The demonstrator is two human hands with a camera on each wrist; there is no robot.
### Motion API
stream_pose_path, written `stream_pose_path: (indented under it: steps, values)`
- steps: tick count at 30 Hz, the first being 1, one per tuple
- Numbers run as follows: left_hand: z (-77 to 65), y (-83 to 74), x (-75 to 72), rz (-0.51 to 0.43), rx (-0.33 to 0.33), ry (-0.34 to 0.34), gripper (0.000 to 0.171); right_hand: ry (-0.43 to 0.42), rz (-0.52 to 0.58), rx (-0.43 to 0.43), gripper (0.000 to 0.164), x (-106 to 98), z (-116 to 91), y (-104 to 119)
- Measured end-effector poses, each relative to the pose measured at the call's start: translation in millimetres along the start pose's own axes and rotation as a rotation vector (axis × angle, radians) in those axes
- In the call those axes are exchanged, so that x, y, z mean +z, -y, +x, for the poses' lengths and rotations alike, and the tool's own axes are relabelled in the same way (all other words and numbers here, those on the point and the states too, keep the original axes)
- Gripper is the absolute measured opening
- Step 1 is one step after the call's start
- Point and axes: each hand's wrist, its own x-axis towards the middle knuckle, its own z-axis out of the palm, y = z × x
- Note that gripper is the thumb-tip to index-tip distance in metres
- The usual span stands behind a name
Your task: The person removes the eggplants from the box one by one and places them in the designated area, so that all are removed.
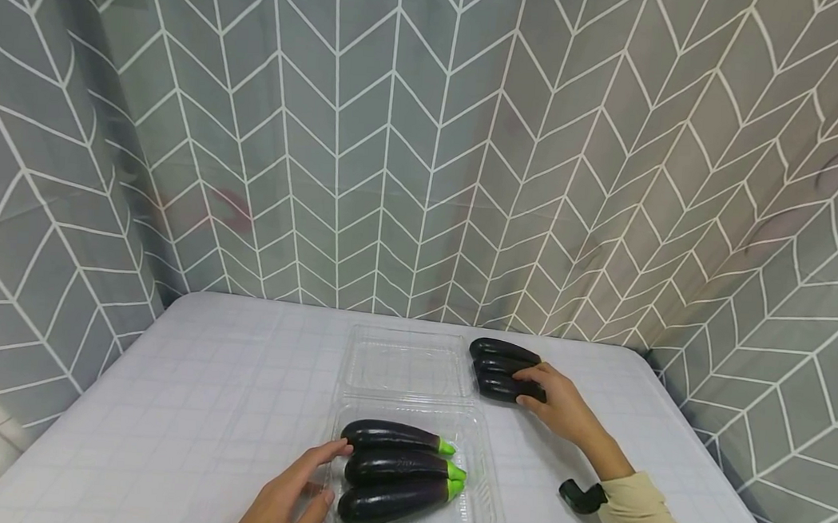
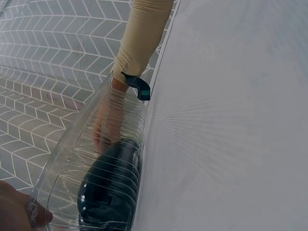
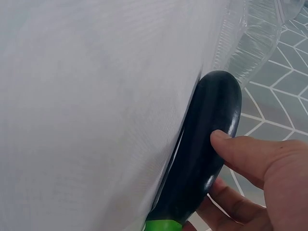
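A clear plastic clamshell container (image 1: 487, 490) stands with its lid folded back, and three eggplants (image 1: 407, 463) lie side by side in its base. Three more eggplants (image 1: 503, 348) lie together on the table, right of the lid. My right hand (image 1: 558, 402) pinches the nearest of these, thumb on one side and fingers on the other; the right wrist view shows this eggplant (image 3: 204, 130) with its green cap at the bottom. My left hand (image 1: 293, 490) rests at the container's left rim, thumb and fingers spread, fingertips over the edge. In the left wrist view a dark eggplant (image 2: 110, 187) shows through the ribbed wall.
The open lid (image 1: 405, 365) lies flat behind the base. A white cloth (image 1: 238, 386) covers the table. Grey patterned curtains (image 1: 426, 150) hang at the back and both sides. A dark strap device (image 1: 582, 497) sits on my right wrist.
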Motion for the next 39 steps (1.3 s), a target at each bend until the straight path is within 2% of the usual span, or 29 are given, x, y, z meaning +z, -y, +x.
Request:
stream_pose_path:
  steps: [4, 11, 17, 26, 29, 33, 36, 39]
  values:
    - [0.0, 0.0, -0.1, -0.001, -0.005, 0.001, 0.063, -0.006, 0.001, 0.003, 0.035, 1, -1, 1]
    - [0.9, 2.2, -0.9, 0.026, 0.025, -0.018, 0.062, -0.023, -0.005, -0.009, 0.034, 2, -1, 11]
    - [4.2, 2.4, -1.8, 0.038, 0.005, -0.024, 0.059, -0.023, -0.005, -0.033, 0.032, 1, -2, 18]
    - [12.6, 2.0, -7.9, 0.034, -0.131, 0.018, 0.050, -0.042, 0.001, -0.050, 0.031, 2, -7, 25]
    - [13.4, 4.0, -9.0, 0.039, -0.096, 0.007, 0.050, -0.063, 0.016, -0.072, 0.032, 1, -7, 31]
    - [13.7, 7.2, -10.2, 0.053, 0.007, -0.006, 0.052, -0.095, 0.034, -0.122, 0.032, 2, -7, 41]
    - [13.2, 9.7, -12.0, 0.042, 0.065, 0.014, 0.056, -0.110, 0.038, -0.175, 0.031, 1, -8, 49]
    - [12.7, 11.4, -14.0, 0.007, 0.093, 0.048, 0.060, -0.120, 0.035, -0.228, 0.031, 0, -7, 58]
